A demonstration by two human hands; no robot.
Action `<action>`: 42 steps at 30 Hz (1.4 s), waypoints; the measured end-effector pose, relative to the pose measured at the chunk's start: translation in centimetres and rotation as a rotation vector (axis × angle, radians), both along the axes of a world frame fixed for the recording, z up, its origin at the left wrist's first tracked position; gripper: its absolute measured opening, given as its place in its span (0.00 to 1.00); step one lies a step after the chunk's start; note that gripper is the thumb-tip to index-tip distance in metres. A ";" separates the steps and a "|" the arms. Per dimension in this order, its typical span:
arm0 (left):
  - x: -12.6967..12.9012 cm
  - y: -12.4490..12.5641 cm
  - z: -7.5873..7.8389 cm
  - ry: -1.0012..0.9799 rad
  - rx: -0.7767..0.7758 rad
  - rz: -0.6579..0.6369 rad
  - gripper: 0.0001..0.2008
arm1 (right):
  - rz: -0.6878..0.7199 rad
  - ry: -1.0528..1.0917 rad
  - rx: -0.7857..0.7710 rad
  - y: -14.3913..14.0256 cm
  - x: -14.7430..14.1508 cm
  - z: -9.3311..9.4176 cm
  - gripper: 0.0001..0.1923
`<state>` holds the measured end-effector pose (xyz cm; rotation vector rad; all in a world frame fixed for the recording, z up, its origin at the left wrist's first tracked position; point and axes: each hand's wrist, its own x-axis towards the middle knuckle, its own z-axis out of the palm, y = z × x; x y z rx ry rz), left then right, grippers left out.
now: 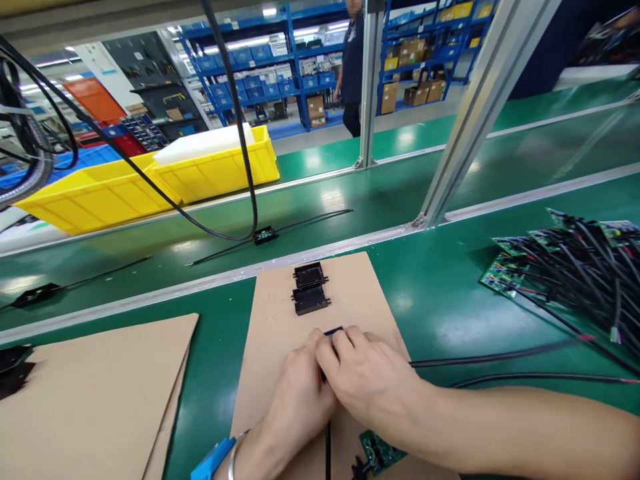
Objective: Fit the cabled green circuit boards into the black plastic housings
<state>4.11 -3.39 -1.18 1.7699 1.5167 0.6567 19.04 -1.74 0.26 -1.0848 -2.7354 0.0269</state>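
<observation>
Both hands' grip (327, 363) on black part (334, 331), housings (310, 287) beyond

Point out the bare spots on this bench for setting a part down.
Free: green mat between the middle cardboard sheet and the circuit board pile; most of the left cardboard sheet. Crowded: around both hands and two black housings.

Two black housings (310, 288) block ahead; wire-laden boards (575, 267) crowd right; left open.
</observation>
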 end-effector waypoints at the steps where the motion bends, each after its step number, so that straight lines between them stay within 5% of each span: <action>1: -0.2 0.2 0.0 -0.084 -0.064 0.010 0.05 | 0.056 -0.015 0.037 0.1 -0.3 0.3 0.18; 6: -3.1 0.9 1.4 -0.345 -0.572 -0.044 0.16 | 0.275 0.011 -0.058 3.3 1.4 1.7 0.07; 11: -5.4 1.5 0.9 0.148 -0.152 -0.087 0.24 | 0.377 0.005 -0.272 7.6 2.2 0.6 0.07; 15: -5.4 1.5 -0.9 0.335 -0.029 -0.158 0.25 | 0.455 -0.015 -0.328 8.6 1.3 -0.4 0.06; 24: -5.4 1.1 -2.6 0.335 0.140 -0.175 0.23 | 0.369 -0.099 -0.343 7.5 0.8 -1.1 0.01; 30: -5.3 1.0 -2.8 0.349 0.241 -0.176 0.24 | 0.288 -0.077 -0.268 6.5 0.7 -1.7 0.07; 39: -5.3 1.0 -2.5 0.392 0.190 -0.186 0.22 | 0.251 0.071 -0.489 7.9 -0.2 -1.4 0.07; 42: -5.2 0.9 -2.5 0.382 0.191 -0.165 0.23 | 0.262 0.059 -0.412 7.7 -0.3 -1.8 0.09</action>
